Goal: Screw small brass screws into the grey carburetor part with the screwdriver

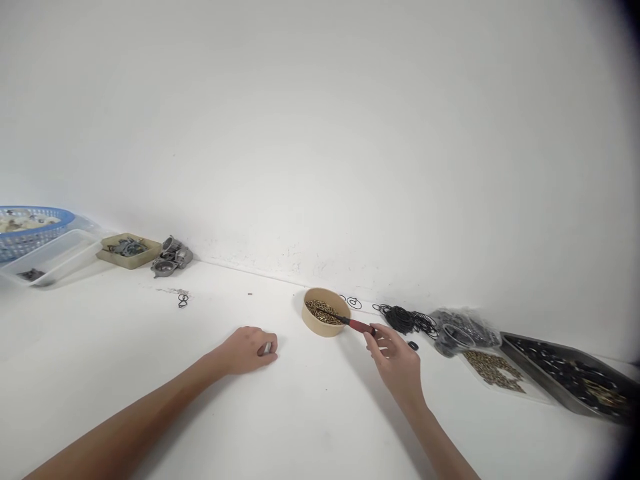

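Observation:
My right hand (397,360) pinches the end of a red-and-black screwdriver (361,326) between thumb and fingers. The tool slants down to the left, and its tip reaches in among the small brass-coloured screws (320,311) inside a round tan bowl (325,330). To the left of the bowl, my left hand (250,350) rests on the white table with its fingers curled round a small grey metal piece (267,348). Most of that piece is hidden in the fist.
Black rubber rings (405,320), a plastic bag (463,330), a flat tray of brass pieces (495,371) and a dark metal tray (565,373) line the right. Grey castings (170,257), a tan tray (130,261), a clear bin (75,253) and a blue basket (63,217) stand left.

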The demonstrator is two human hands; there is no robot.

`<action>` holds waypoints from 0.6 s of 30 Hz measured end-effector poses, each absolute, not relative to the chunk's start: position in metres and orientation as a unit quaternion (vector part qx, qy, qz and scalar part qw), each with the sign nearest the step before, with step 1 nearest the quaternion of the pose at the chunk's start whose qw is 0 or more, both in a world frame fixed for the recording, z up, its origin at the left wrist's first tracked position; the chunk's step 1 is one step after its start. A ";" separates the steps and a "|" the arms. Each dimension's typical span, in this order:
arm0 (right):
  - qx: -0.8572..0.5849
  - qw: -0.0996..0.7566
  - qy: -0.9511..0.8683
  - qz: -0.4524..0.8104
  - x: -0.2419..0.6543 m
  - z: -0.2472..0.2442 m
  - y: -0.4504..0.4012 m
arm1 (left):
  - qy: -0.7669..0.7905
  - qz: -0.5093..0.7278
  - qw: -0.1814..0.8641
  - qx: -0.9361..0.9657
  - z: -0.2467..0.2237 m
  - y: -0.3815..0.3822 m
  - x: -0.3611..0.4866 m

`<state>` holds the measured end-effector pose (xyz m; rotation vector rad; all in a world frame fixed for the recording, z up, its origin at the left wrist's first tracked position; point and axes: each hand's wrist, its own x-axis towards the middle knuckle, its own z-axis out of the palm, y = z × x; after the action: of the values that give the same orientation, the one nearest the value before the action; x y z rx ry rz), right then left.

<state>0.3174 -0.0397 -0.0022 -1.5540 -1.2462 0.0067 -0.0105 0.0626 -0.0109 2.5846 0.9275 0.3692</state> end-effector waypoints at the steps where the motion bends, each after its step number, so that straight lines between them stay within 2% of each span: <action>1: -0.648 0.545 -0.532 0.002 0.315 -0.002 -0.040 | 0.328 0.131 0.185 0.917 -0.011 0.063 -0.010; 7: -0.628 0.559 -0.539 0.058 0.300 -0.004 -0.042 | 0.322 0.132 0.182 0.920 -0.014 0.064 -0.011; 18: -0.667 0.522 -0.524 0.086 0.297 -0.003 -0.042 | 0.321 0.133 0.185 0.919 -0.014 0.064 -0.011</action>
<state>0.2974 -0.0423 -0.0034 -1.5983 -1.2544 0.2066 -0.0110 0.0639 -0.0142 2.5900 0.9035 0.3756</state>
